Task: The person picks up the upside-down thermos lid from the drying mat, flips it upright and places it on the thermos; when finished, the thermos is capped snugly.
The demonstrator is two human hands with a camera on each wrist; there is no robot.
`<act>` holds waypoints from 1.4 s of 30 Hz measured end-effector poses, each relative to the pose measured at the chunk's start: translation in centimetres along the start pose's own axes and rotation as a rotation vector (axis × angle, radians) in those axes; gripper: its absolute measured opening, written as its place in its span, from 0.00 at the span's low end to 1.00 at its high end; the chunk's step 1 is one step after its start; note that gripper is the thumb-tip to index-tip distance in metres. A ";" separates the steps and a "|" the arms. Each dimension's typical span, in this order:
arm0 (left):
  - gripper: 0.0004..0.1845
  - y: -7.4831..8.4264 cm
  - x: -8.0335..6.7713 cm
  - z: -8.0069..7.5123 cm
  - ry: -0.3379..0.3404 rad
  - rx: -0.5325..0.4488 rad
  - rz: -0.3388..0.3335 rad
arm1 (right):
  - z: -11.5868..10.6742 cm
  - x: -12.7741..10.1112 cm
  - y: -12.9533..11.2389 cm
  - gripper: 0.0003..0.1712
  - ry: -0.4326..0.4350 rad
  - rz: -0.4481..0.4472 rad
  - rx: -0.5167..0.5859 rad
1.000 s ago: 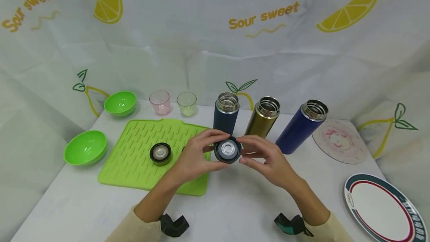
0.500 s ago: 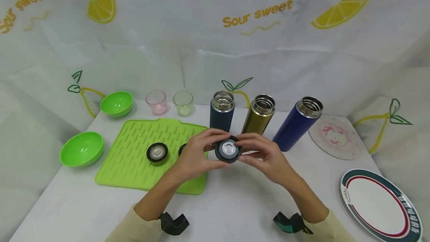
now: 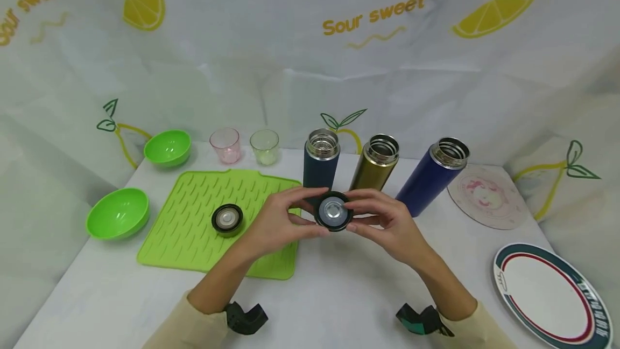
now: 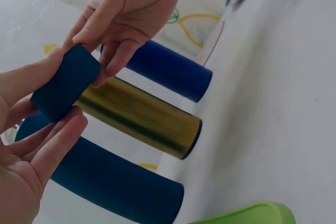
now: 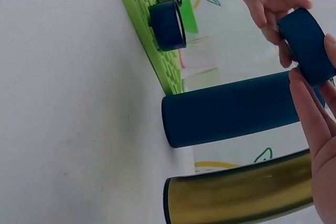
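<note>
Lemon-printed white cloth (image 3: 218,85) backs the white tabletop (image 3: 339,300), and out front it's a two-handed hold: left grip (image 3: 276,221) and right grip (image 3: 388,223) both pinch the teal lid (image 3: 334,210), up in the air on the near side of the teal bottle (image 3: 321,166). From the head it's all dark rim and silvery underside; both wrist views give us the smooth teal outside instead. And the right wrist view picks out what the head view misses, a blue lid (image 5: 167,25) on the green mat (image 3: 181,233), beside the gold lid (image 3: 227,218). Half a second ago its dark edge peeped past the left grip; now it's covered. Further right stand the gold bottle (image 3: 372,174) and blue bottle (image 3: 428,183), mouths open from above, then the white plate (image 3: 542,292).
</note>
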State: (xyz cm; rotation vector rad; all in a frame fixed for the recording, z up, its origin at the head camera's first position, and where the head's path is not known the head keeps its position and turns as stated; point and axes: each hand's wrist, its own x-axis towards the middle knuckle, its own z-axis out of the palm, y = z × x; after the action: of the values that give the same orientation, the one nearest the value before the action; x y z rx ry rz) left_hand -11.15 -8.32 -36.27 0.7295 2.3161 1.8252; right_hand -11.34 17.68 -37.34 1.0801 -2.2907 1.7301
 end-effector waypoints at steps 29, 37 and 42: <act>0.17 0.3 -0.6 -0.3 0.122 -0.039 0.090 | 0.6 0.8 -0.4 0.13 0.020 0.076 0.040; 0.14 0.2 -0.5 0.1 0.162 0.106 0.241 | 0.5 1.0 -0.6 0.26 -0.033 0.130 0.022; 0.16 0.4 -0.5 0.1 0.141 0.148 0.238 | 0.5 0.9 -0.6 0.24 -0.043 0.127 0.019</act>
State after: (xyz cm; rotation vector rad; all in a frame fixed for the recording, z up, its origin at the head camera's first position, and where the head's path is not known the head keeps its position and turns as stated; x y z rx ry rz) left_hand -10.61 -8.37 -36.06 0.9633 2.5754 1.8672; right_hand -11.49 16.69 -36.60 1.0052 -2.4229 1.7938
